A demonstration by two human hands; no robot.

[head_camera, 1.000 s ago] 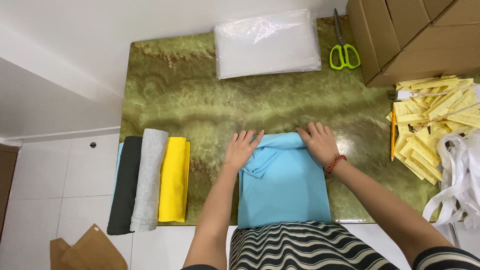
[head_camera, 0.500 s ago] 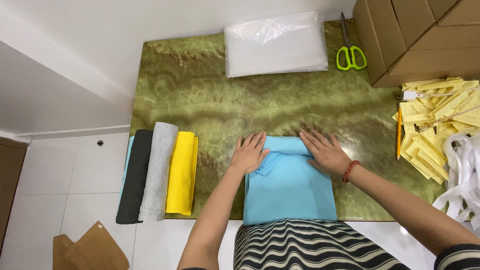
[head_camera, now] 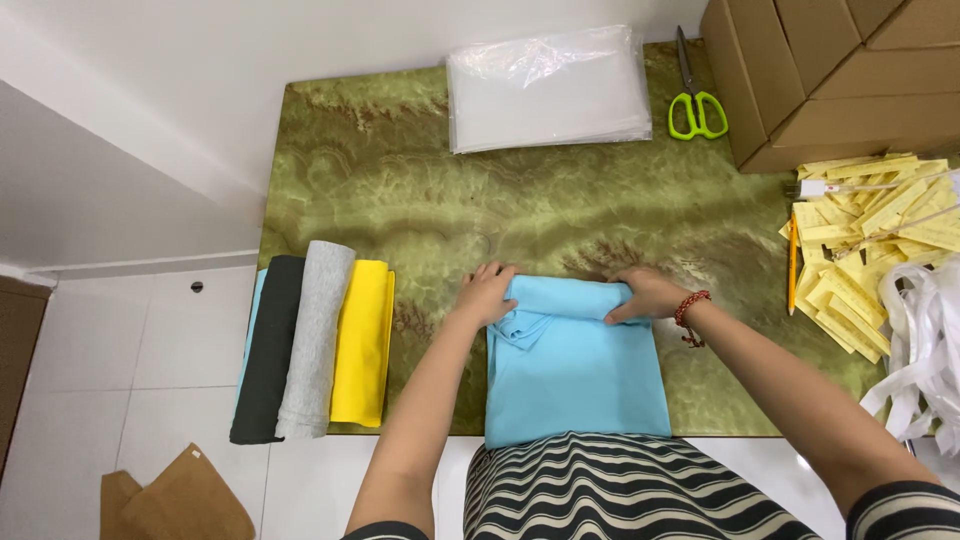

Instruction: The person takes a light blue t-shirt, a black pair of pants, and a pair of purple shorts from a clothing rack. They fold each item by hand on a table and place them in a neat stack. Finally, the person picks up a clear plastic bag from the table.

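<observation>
The far edge of the light-blue folded cotton garment (head_camera: 575,365) has been gathered up since a second ago: then both hands lay flat and spread on its top part, and now that edge is seen turned over into a thick roll lying between them. The left hand (head_camera: 487,293) is closed around the roll's left end, its grip pinching the bunched cloth; the right hand (head_camera: 643,294), with a red beaded bracelet (head_camera: 691,312) at the wrist, is curled over the right end, the grip pressed onto the same fold. The garment lies on the near edge of the green marbled table (head_camera: 420,200), directly before the person, its lower part flat. From this it is judged that rolling has been started and only the first turn made.

Counted:
- one blue garment in hand;
- three rolled cloths at the left: one black (head_camera: 266,350), one grey (head_camera: 316,338), one yellow (head_camera: 362,343), side by side and touching;
- one stack of clear plastic bags (head_camera: 548,90) at the far edge;
- one pair of green-handled scissors (head_camera: 695,98);
- one heap of yellow paper tags (head_camera: 860,250), too many to be counted;
- one orange pencil (head_camera: 792,262) beside the tags;
- several brown cardboard boxes (head_camera: 830,70), the number not certain.
</observation>
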